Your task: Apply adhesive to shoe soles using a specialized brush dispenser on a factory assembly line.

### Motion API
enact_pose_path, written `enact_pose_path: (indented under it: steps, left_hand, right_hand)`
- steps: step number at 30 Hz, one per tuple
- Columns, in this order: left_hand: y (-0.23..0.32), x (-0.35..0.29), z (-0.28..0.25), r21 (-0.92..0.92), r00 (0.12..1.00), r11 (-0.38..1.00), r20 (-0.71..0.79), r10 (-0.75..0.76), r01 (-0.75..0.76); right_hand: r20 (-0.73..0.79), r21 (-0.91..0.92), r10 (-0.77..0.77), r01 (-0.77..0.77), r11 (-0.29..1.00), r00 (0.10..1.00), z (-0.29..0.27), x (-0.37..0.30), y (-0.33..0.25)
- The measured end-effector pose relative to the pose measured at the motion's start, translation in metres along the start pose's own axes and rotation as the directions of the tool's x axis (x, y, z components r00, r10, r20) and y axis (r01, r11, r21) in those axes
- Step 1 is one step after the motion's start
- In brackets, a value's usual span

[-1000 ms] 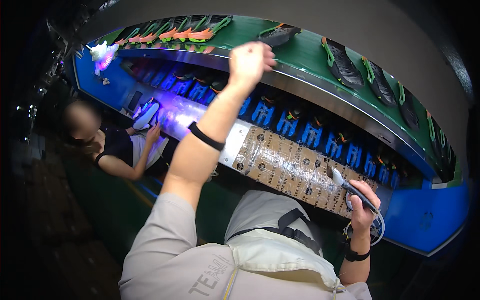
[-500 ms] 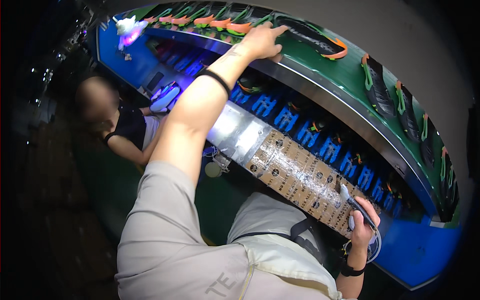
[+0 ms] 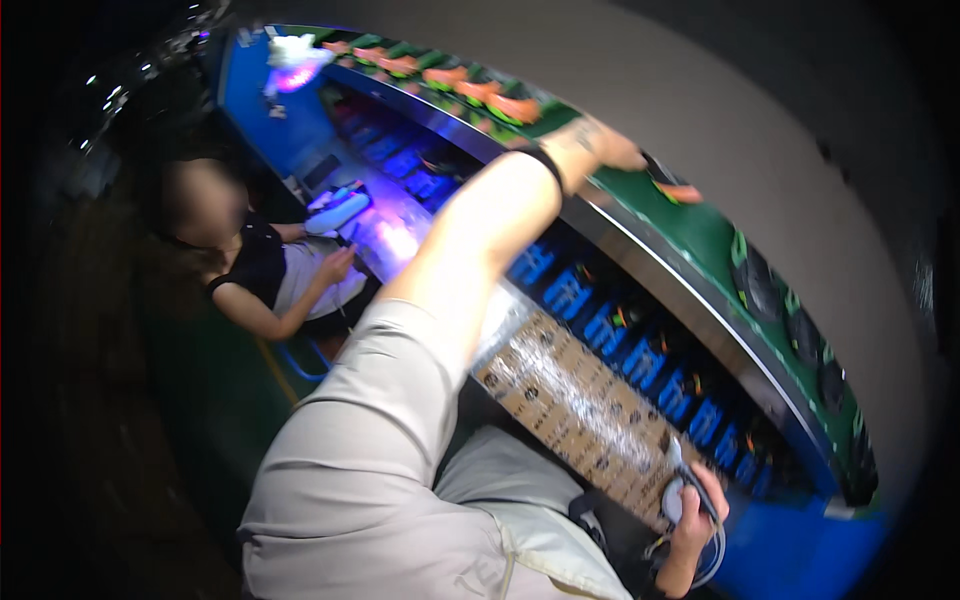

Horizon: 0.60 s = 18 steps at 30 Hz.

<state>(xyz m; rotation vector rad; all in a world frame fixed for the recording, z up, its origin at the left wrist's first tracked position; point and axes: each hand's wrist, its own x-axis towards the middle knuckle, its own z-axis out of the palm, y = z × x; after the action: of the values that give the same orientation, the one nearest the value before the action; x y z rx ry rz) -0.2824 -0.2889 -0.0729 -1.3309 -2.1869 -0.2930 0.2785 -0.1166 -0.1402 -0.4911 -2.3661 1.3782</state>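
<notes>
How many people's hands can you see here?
3, maybe more hidden. The left hand reaches up onto the green conveyor belt by a dark shoe. The right hand holds a slim tool low down. A co-worker's hand is at the far bench.

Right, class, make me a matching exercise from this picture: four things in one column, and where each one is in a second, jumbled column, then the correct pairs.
Things:
1. left hand
2. right hand
3. co-worker
4. orange shoe parts

Places:
A. in a row far along the green belt
B. low at the right, holding a slim tool
C. stretched up onto the green belt
D. seated at the left by the lit bench

Pairs: 1-C, 2-B, 3-D, 4-A
</notes>
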Motion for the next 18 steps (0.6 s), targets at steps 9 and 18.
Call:
enact_pose_path:
  steps: [9, 18]
  left_hand:
    - [0.004, 0.029, 0.04, -0.029, 0.999, 0.999, 0.043, -0.021, 0.022]
    - [0.06, 0.032, 0.004, -0.148, 0.996, 0.986, -0.04, -0.081, 0.075]
  right_hand:
    - [0.093, -0.181, 0.038, -0.021, 0.983, 0.995, 0.004, 0.017, -0.068]
    - [0.007, 0.055, 0.037, -0.038, 0.998, 0.999, 0.015, 0.028, -0.018]
